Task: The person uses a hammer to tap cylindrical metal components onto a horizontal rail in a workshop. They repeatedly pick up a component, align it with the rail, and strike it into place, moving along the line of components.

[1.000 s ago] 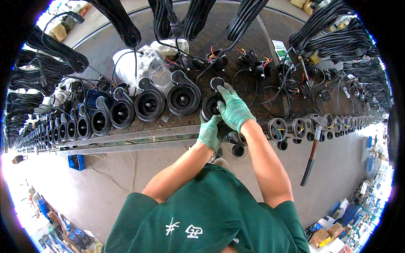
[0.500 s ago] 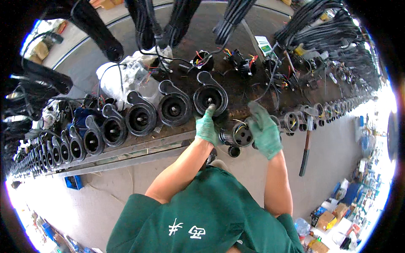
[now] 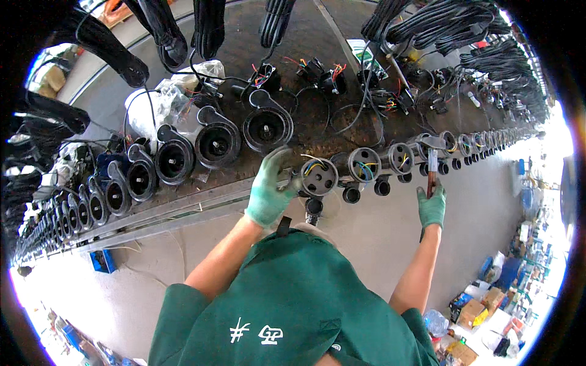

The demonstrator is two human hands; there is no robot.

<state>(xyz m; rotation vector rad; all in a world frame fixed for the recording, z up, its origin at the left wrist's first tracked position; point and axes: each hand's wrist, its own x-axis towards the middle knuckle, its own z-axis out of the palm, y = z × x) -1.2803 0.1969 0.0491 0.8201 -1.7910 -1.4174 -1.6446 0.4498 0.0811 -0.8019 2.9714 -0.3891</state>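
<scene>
My right hand (image 3: pixel 432 207), in a green glove, is wrapped round the dark lower handle of a hammer (image 3: pixel 433 168). The hammer's head rests among the round housings along the bench's near edge. Slightly blurred, my left hand (image 3: pixel 268 188) is also gloved, with fingers apart and nothing seen in it. It is beside a round motor housing (image 3: pixel 319 177) with holes in its face and yellow and blue wires; whether the thumb touches it I cannot tell. Just beyond my left fingers stands a black snail-shaped casing (image 3: pixel 267 129) with a metal shaft in its middle.
More snail-shaped casings (image 3: pixel 217 145) line the bench edge to the left; wired housings (image 3: pixel 364 165) run along it to the right. Black cable bundles (image 3: pixel 209 27) lie at the far side. Clear plastic bags (image 3: pixel 165 110) and loose wired parts (image 3: pixel 329 76) cover the bench between.
My right hand has moved right and closed on the hammer's handle. My left hand has come off the snail-shaped casing and moved left and nearer. The whole view has shifted.
</scene>
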